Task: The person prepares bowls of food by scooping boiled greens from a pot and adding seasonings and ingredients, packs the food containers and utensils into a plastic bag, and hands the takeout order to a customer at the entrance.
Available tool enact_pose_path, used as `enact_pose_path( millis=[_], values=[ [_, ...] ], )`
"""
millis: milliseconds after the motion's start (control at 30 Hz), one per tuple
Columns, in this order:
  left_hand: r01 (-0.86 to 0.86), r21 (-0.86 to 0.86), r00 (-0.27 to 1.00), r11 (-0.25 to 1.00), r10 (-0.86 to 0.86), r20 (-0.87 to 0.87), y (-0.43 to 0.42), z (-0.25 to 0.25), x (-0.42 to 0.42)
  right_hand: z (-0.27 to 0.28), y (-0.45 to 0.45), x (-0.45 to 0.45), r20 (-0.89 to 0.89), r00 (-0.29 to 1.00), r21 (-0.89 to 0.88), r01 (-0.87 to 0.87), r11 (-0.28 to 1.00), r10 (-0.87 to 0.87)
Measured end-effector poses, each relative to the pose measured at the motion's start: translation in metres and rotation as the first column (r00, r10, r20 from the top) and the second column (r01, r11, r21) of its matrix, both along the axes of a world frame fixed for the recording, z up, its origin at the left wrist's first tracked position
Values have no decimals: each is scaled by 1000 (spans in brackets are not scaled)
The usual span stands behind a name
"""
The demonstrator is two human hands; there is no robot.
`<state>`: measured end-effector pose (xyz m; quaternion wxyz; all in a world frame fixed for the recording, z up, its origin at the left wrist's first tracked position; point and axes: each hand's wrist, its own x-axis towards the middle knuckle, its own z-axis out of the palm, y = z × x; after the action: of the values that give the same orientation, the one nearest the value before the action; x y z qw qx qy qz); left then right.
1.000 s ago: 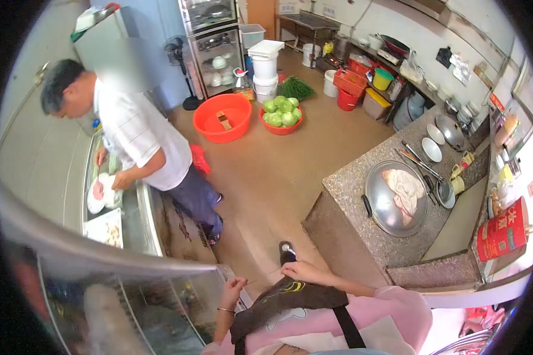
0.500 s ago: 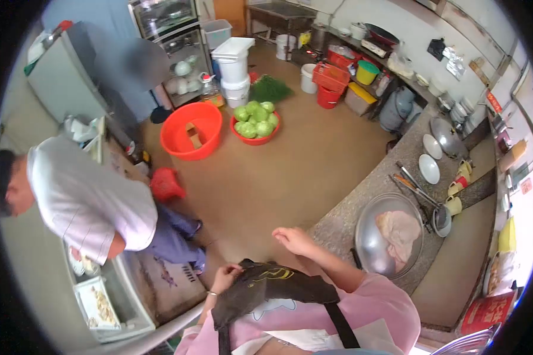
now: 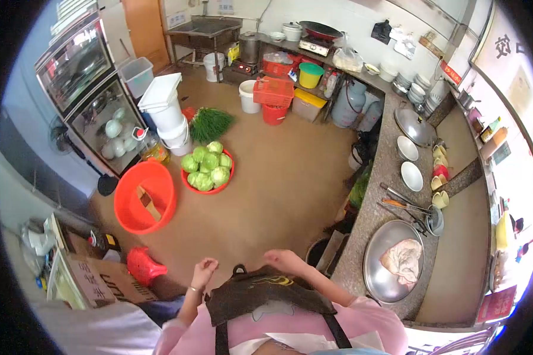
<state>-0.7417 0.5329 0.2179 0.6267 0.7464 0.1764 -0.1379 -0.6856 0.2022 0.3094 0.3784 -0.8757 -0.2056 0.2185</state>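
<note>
My left hand [image 3: 205,272] hangs in the air in front of my body, just left of the dark apron [image 3: 260,290]. Its fingers are loosely bent and apart, and nothing shows in them. On the other side of the apron, my right hand [image 3: 283,260] is also raised, slightly blurred, with its fingers loosely curved and no object visible in it. Neither hand touches anything that I can see. The nearest thing on the right is a large metal basin [image 3: 374,260] on the counter, with a pale, wrinkled cloth-like piece [image 3: 403,260] in it.
Ahead on the floor stand a red tub [image 3: 127,207] with a wooden piece in it and a red basin [image 3: 226,182] of cabbages. A red stool [image 3: 143,266] is at left, beside a co-worker's grey sleeve [image 3: 95,331]. The stone counter [image 3: 361,248] with bowls runs along the right.
My view has turned and moved, so the tub and cabbages sit further left and lower. The co-worker has dropped toward the lower-left edge. My left hand has come away from the apron.
</note>
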Motion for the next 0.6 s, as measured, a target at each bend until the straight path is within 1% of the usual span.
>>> enact_pose_path(
  millis=[33,67,100,133,167,200,233,267,300,333,367,433,467,500,567,600],
  values=[
    [-24,-127,999,992,19,-37,6,-2,32,3,2,16,-38,996,25,77,997,-76],
    [85,-34,996,996,-85,7,8,13,70,4,1,32,-57,994,17,93,996,-92],
    [195,69,980,978,-198,36,8,28,102,3,-1,44,-53,976,70,213,975,-209],
    [217,71,976,974,-219,17,8,30,130,0,-4,58,-49,944,125,330,936,-326],
    [289,46,957,956,-289,13,6,27,164,-7,-9,72,-56,937,128,348,929,-344],
    [355,23,935,935,-355,17,2,25,197,-19,-15,84,-3,932,72,362,930,-362],
    [366,28,930,930,-367,22,-4,27,225,-29,-19,98,52,926,15,374,927,-374],
    [399,61,915,915,-401,33,-13,30,251,-35,-20,116,60,922,20,381,924,-382],
    [425,89,902,901,-430,47,-19,28,280,-40,-23,139,4,930,-41,367,929,-368],
    [409,70,911,910,-412,32,-23,8,303,-43,-28,166,-53,935,-105,343,933,-350],
    [398,60,916,915,-401,35,-29,-8,329,-49,-31,197,-51,939,-114,332,936,-339],
    [441,-94,895,893,-445,-33,-41,-31,366,-71,-41,261,70,942,-98,335,937,-329],
    [432,-197,885,880,-456,-98,-50,-25,382,-69,-49,297,72,959,-172,283,944,-275],
    [394,-205,899,896,-422,-117,-53,-25,398,-68,-54,328,52,970,-177,244,954,-238],
    [431,-120,889,895,-443,-114,-54,-31,449,-56,-54,413,-16,926,-100,374,922,-378],
    [483,-6,875,876,-483,-26,-52,0,479,-43,-49,457,-55,950,-166,295,941,-308]
  ],
)
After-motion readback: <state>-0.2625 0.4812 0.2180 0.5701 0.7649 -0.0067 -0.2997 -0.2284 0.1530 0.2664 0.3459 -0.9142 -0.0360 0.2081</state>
